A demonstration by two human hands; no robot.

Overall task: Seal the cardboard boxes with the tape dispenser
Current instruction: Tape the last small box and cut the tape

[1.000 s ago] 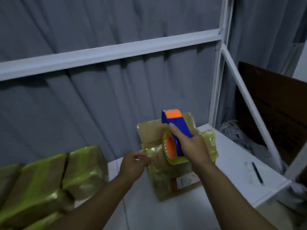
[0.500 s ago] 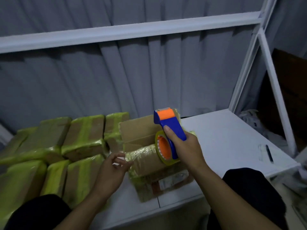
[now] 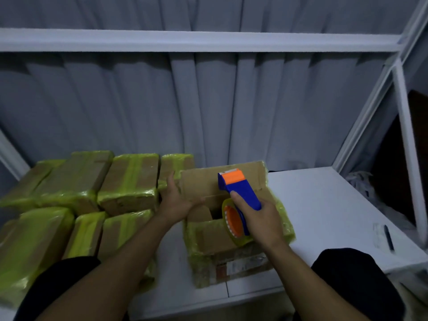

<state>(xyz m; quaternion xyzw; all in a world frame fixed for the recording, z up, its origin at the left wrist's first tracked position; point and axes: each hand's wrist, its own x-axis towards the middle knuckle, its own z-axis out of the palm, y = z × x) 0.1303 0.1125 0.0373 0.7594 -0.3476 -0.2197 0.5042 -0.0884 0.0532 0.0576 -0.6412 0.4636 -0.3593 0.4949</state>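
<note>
Our left hand [image 3: 177, 200], fingers straight, steadies a flap [image 3: 199, 184] of the unsealed cardboard box [image 3: 215, 238] on the tabletop [image 3: 324, 205], presumably to close it, while our right hand [image 3: 262, 224] grips the tape dispenser [image 3: 238, 193] poised just above.

The open box [image 3: 220, 237] sits on the desk [image 3: 324, 205] by its near edge, midway along. The wrapped boxes [image 3: 129, 181] fill the desk's left end, just beside it. The tape dispenser [image 3: 238, 193] hangs over the open box. A pen [image 3: 388, 237] and a paper slip [image 3: 378, 234] lie together near the right edge.

Wrapped boxes [image 3: 129, 181] left; table [image 3: 324, 205] bare right
</note>
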